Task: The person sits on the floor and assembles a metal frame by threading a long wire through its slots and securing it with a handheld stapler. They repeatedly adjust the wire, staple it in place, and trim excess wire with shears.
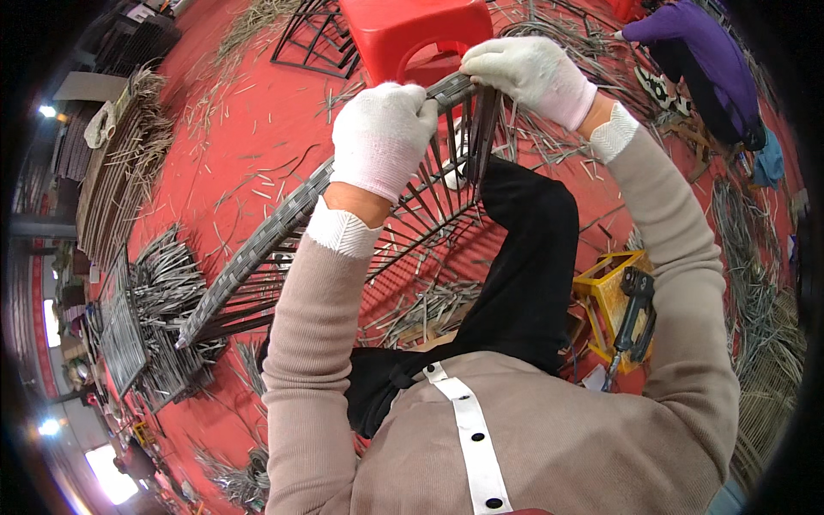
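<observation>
Under left hand [384, 137] (gloved), woven rail [249, 256]

We had 2 white-gloved hands on a slatted frame's grey woven rim [249, 257]: left hand [382, 137] wrapped around it, right hand [534, 81] fingers over its upper corner. Red stool [412, 30] just beyond. Yellow stand [611, 268], handheld tool [635, 313] at our right. 1 co-worker [699, 64] sat upper right.

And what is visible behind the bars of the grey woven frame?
Red floor shows through the gaps in the frame. Whatever lies behind the left hand and left sleeve cannot be seen, because they cover it.
</observation>
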